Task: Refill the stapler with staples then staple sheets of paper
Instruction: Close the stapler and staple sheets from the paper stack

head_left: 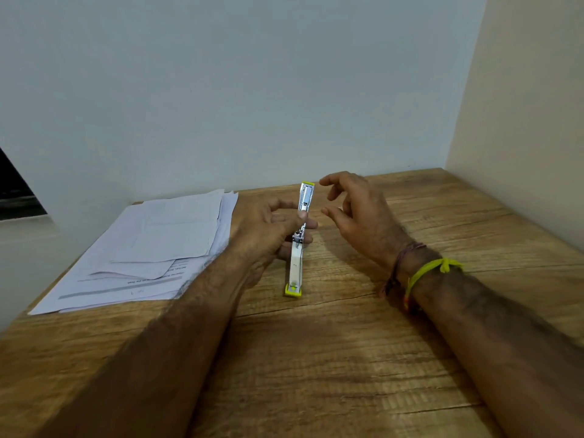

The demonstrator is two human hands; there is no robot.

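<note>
Both hands are over the tabletop (347,343): the left hand (268,235) is closed around the middle of the stapler (298,238), which is swung fully open above the wood, and the right hand (354,213) is held loose and empty just beside it. The refilling step is judged to be in hand; staples are called for next, and none are seen. One stapler and one stack of paper (151,248) are counted.

stapler (298,235) middle — behind left hand (268,235)
</note>
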